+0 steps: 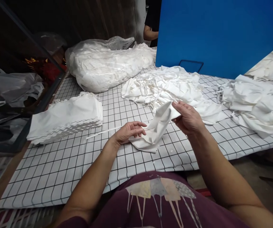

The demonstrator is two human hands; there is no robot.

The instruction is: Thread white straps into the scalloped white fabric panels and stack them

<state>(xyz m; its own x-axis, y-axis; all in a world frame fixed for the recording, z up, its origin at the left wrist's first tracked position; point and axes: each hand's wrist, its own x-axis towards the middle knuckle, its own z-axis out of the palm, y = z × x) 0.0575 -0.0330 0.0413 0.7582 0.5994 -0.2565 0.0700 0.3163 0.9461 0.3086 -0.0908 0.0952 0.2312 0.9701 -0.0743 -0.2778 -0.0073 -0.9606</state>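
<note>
A piece of white cloth point(156, 129) hangs in loose folds above the table in front of me. My right hand point(190, 118) pinches its upper right corner between thumb and fingers. My left hand point(130, 132) is at the cloth's left edge, its fingers loosely bent and apart, the fingertips against or just over the fabric. A thin white strip point(104, 131) lies on the table left of that hand. Behind my hands spreads a crumpled heap of white cloth pieces point(165, 85).
A neat stack of white cloth pieces point(67, 115) sits at left on the checked tablecloth point(62, 171). Behind it lies a clear plastic bag point(103, 65) full of white fabric. Another loose heap point(257, 103) is at right. A blue panel point(217, 34) stands behind; a person's arm point(150, 34) shows beside it.
</note>
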